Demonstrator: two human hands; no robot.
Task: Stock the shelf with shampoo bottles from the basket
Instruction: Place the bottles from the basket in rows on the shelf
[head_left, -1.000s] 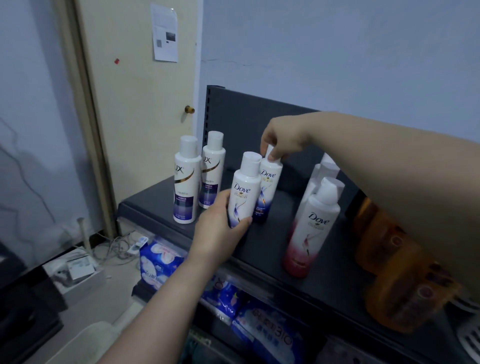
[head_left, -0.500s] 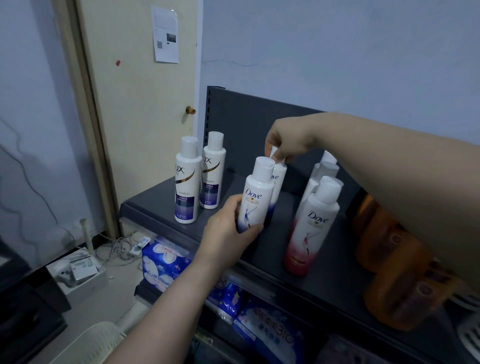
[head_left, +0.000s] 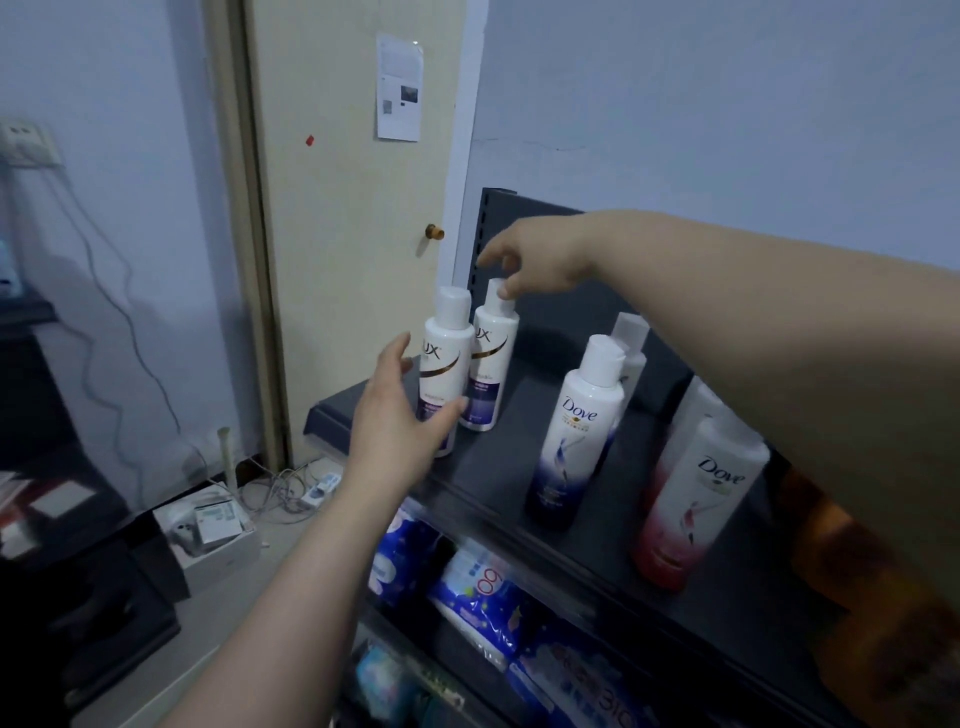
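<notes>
Two white Lux bottles stand at the left end of the dark shelf. My left hand is spread beside the front Lux bottle, thumb against its lower label, fingers not closed round it. My right hand hovers over the rear Lux bottle, thumb at its cap, fingers loose. A blue-bottomed Dove bottle stands free mid-shelf with a second one behind it. A pink-bottomed Dove bottle stands to the right. No basket is in view.
Blurred orange bottles crowd the shelf's right end under my right forearm. Blue packets fill the lower shelf. A box of odds and ends and cables lie on the floor by the door.
My left hand let go of the blue Dove bottle and moved left to the front Lux bottle. My right hand left the rear Dove cap and moved over the rear Lux bottle.
</notes>
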